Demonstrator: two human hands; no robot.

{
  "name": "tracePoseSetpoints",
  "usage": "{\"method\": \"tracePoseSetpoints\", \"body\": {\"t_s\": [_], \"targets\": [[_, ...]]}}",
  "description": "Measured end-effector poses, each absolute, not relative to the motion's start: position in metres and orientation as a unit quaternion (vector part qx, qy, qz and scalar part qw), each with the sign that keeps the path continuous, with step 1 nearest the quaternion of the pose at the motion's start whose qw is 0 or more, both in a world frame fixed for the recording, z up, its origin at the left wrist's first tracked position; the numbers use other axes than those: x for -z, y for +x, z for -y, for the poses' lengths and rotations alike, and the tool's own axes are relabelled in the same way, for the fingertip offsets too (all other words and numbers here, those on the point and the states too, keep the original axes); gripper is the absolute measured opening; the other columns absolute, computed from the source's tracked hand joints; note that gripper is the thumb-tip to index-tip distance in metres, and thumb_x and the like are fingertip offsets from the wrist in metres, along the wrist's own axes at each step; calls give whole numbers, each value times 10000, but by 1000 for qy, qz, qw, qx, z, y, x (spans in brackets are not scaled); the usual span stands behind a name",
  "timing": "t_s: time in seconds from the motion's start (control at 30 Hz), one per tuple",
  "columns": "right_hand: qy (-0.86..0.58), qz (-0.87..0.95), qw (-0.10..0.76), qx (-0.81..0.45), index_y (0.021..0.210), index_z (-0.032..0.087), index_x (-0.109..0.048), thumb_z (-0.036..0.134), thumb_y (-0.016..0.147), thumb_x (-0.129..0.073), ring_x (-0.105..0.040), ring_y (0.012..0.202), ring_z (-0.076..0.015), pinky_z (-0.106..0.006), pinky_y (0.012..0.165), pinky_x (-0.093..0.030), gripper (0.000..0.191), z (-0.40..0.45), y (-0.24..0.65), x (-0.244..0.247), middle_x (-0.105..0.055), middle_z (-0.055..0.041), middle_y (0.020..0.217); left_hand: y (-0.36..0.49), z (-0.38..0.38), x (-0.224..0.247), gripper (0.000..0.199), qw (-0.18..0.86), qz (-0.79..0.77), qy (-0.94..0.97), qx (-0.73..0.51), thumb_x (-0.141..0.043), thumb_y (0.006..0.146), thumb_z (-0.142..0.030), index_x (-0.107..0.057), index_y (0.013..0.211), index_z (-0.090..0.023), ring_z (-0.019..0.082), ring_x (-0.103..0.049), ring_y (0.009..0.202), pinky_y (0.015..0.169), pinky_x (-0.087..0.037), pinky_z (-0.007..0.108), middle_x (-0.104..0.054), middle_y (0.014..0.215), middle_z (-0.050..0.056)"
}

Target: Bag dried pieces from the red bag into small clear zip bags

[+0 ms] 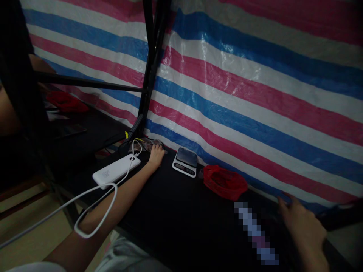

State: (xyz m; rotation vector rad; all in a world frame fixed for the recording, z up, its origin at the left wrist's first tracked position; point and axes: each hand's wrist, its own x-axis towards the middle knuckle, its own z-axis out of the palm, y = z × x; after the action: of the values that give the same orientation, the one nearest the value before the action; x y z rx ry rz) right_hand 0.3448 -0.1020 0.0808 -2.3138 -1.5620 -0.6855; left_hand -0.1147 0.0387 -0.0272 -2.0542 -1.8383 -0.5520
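My left hand (157, 155) rests at the back of the black table (170, 211), beside a clear plastic packet (144, 145); its fingers look curled, and whatever is under them is hidden. A white power bank (116, 170) with a white cable lies left of that forearm. Right of the hand sits a small digital scale (185, 162), then a red plastic bag (225, 182). My right hand (302, 223) is over the table's right end, dim and blurred, with some fingers apart and nothing visible in them. A pixelated long item (256, 234) lies left of it.
A striped plastic sheet (241, 90) hangs behind the table. A black metal post (150, 68) and crossbar (93, 82) stand at the back left. Beyond them, another dark table holds a red bag (66, 102), with part of a person's arm (8, 113) at the left edge.
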Motion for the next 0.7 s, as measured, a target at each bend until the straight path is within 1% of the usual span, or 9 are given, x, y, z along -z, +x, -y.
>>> {"method": "tracePoseSetpoints", "body": {"t_s": [0.13,0.23,0.3,0.37,0.43,0.5,0.53,0.6,0.7], "targets": [[-736,634,171,164,1063,258,-591,441,835,-351,-603,600,-236,-327,536,-426,379,79,262,-69,-638,-74,704,-115,-33,16,250,148,651,-688,286,-416,834,-170,-663,807,-154,251,-469,918,815,-292,395,-611,889,110],[-624,723,295,20,1064,275,-575,429,821,-416,-601,734,-195,-317,660,-456,328,67,203,-43,-645,-44,847,-103,-22,0,254,103,625,-650,419,-386,862,-216,-637,882,-179,228,-485,897,819,-303,382,-620,900,81],[-529,745,382,-139,1184,261,-470,411,795,-480,-584,811,-172,-296,674,-473,418,62,176,-22,-606,-58,1008,-85,-11,-7,267,30,562,-667,489,-364,876,-246,-621,864,-175,198,-504,855,794,-334,334,-624,883,60],[-443,734,409,-312,1304,268,-287,413,765,-525,-577,814,-162,-251,539,-478,607,61,163,0,-567,-79,1084,-63,0,-7,289,-71,478,-704,520,-349,883,-277,-613,826,-171,176,-518,819,758,-361,285,-622,842,45],[-399,705,387,-440,1320,251,-222,433,765,-516,-577,665,-140,-197,394,-408,654,61,161,18,-613,-69,942,-42,12,0,307,-169,403,-748,499,-346,882,-307,-606,798,-168,164,-525,786,724,-372,258,-615,799,35],[-405,682,359,-491,1216,191,-363,447,773,-494,-517,472,-104,-163,329,-318,528,63,166,30,-620,-20,694,-24,21,11,320,-226,353,-793,443,-347,880,-318,-602,766,-163,158,-522,753,696,-369,250,-605,759,31],[-418,677,355,-492,1105,162,-450,447,769,-498,-477,407,-88,-158,322,-291,442,64,169,34,-593,6,591,-18,26,15,324,-232,339,-811,416,-347,880,-317,-601,752,-161,157,-518,743,691,-364,252,-601,745,30],[-441,672,365,-470,870,142,-521,437,753,-520,-432,351,-71,-160,331,-282,317,64,173,38,-532,39,472,-12,33,22,317,-203,335,-834,389,-345,883,-302,-601,753,-167,158,-509,751,718,-352,268,-599,741,30],[-460,661,402,-437,728,148,-521,435,728,-552,-418,339,-66,-171,351,-304,289,61,171,36,-486,59,424,-13,42,22,245,-89,372,-813,439,-356,880,-273,-586,895,-187,177,-495,873,834,-308,327,-605,877,48]]}}
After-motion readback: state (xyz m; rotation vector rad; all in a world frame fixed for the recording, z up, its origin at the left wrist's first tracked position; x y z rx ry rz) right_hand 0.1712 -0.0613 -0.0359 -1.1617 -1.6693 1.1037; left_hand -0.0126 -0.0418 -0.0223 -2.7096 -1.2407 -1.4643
